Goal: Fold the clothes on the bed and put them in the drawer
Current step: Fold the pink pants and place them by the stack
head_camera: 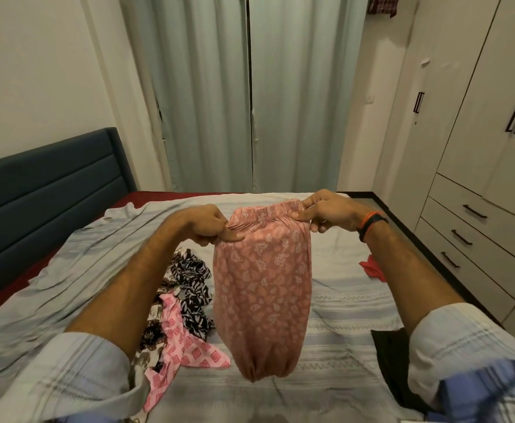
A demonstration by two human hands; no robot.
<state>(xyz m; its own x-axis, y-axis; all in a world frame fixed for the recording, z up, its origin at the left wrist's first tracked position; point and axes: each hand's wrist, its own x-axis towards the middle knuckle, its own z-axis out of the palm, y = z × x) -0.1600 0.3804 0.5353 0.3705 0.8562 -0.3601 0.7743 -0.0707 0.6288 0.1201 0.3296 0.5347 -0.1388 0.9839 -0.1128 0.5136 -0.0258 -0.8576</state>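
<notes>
A black garment (393, 358) at the lower right of the frame was partly hidden behind the right sleeve, so its shape could not be made out. A small red piece of cloth (370, 267) at right of centre was half covered by the right forearm. A dark checked cloth (383, 4) at the top right corner was cut off by the frame edge.

The bed (341, 300), under a pale blue-grey striped sheet, filled the lower half, with a dark blue padded headboard (48, 193) at the left. Pale green curtains (250, 93) hung at upper centre. A beige wardrobe with black handles (479, 117) stood at the right, its closed drawers (464, 236) below.

A heap of black-and-white leafy and pink patterned clothes (180, 306) lay on the sheet at lower left of centre.

Both arms reached forward at centre frame. The left hand (210, 224) and right hand (329, 209) each had fingers curled, pinching the elastic waistband of dusty pink floral-print trousers (262, 294), which hung above the bed. A black and orange band (372, 222) circled the right wrist.
</notes>
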